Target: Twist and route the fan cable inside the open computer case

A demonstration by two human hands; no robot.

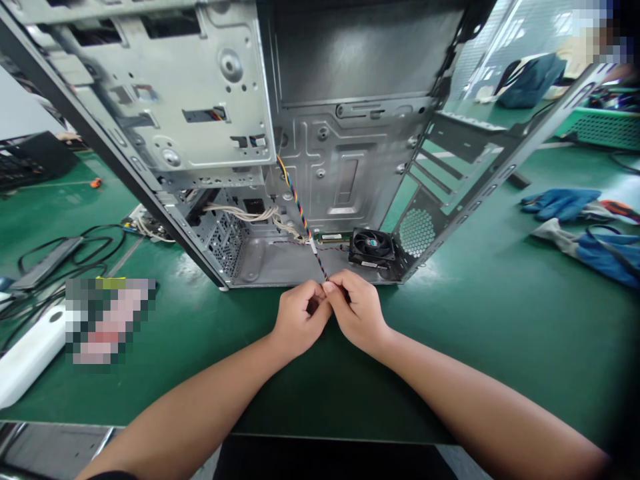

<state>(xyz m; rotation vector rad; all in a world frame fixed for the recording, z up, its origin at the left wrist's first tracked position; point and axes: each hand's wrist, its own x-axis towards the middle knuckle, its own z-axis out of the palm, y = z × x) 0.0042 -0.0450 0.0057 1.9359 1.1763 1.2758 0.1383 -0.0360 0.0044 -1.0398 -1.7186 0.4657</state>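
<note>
Here I am at the case, and both hands meet just in front of its lower edge: my left hand and right hand pinch the multicoloured cable between their fingertips, its end hidden. It drops slantwise from the drive cage, past a white band. Behind, the fan sits inside, pale wires off to its left, green surface all round.
</note>
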